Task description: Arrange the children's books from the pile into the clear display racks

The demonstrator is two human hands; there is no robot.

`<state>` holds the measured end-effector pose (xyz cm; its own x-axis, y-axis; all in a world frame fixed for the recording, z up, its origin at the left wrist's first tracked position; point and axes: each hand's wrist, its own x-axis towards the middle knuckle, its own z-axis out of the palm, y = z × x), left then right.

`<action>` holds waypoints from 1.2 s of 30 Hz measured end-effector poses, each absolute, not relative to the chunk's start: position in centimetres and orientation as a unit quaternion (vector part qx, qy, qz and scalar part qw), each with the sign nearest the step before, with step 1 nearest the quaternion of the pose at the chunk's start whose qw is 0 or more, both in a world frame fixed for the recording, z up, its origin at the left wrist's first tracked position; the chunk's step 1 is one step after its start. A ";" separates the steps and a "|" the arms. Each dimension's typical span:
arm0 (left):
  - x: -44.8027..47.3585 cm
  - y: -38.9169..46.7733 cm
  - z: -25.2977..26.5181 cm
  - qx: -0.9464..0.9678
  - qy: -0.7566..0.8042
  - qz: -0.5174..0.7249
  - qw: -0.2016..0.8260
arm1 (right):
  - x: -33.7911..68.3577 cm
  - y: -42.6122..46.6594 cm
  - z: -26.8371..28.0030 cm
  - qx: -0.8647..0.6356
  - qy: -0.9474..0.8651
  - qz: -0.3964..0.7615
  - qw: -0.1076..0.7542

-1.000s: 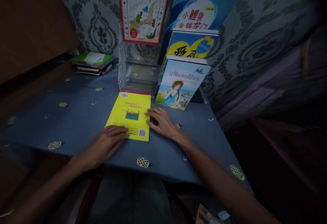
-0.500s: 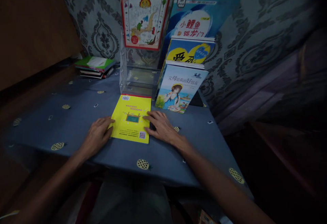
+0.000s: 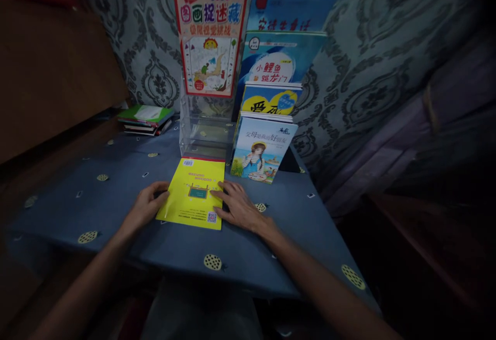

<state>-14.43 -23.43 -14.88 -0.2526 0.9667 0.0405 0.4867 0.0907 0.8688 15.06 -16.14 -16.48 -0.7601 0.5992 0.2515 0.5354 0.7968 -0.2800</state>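
A yellow book lies on the table in front of me, its back cover up, with a barcode, a small chalkboard picture and a QR code. My left hand grips its left edge, thumb and fingers close together; the fingertips are partly hidden. Across from it, my right hand lies on the right edge with fingers spread and stretched over the cover. Just behind the yellow book stands a clear plastic rack, with a red-bordered picture book upright in its upper part.
To the right, several books stand in stepped tiers, a light-blue one in front. A low pile of books lies at the back left. A blue cloth with pineapple prints covers the table. Patterned wall covering rises behind.
The view has tilted up, showing more of the standing books. The yellow book's lower left corner has shifted outward to the left. Both hands stay at its sides.
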 end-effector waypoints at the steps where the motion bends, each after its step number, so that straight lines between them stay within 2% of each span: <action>1: -14.4 -22.9 -14.8 0.532 0.684 0.406 0.291 | 15.0 -16.1 -16.5 -0.303 -0.933 0.095 0.169; 6: -14.5 -20.0 -13.6 0.537 0.733 0.351 0.226 | 14.9 -16.4 -16.5 -0.313 -0.931 0.082 0.170; 16: -14.8 -17.6 -12.8 0.473 0.702 0.335 0.414 | 14.8 -17.0 -15.9 -0.311 -0.930 0.084 0.177; 22: -14.3 -18.2 -13.7 0.457 0.667 0.386 0.444 | 14.7 -17.1 -15.7 -0.319 -0.928 0.096 0.167; 25: -15.4 -18.9 -14.2 0.528 0.598 0.411 0.441 | 14.9 -17.0 -15.5 -0.319 -0.928 0.100 0.163; 27: -16.4 -19.3 -14.4 0.623 0.553 0.395 0.388 | 15.0 -16.9 -15.5 -0.315 -0.929 0.101 0.165; 30: -17.3 -19.6 -14.7 0.746 0.532 0.331 0.226 | 15.2 -16.7 -15.6 -0.309 -0.929 0.106 0.176; 33: -17.2 -19.6 -15.0 0.786 0.561 0.247 0.082 | 15.3 -16.5 -15.7 -0.310 -0.924 0.121 0.188; 36: -17.0 -19.1 -15.4 0.790 0.562 0.245 0.028 | 15.4 -16.3 -15.8 -0.312 -0.916 0.147 0.206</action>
<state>-17.03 -19.12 -15.35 0.2493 0.9012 0.3545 0.8735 -0.3673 0.3194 15.39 -16.34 -15.79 -0.7204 0.6324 0.2848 0.5115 0.7617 -0.3977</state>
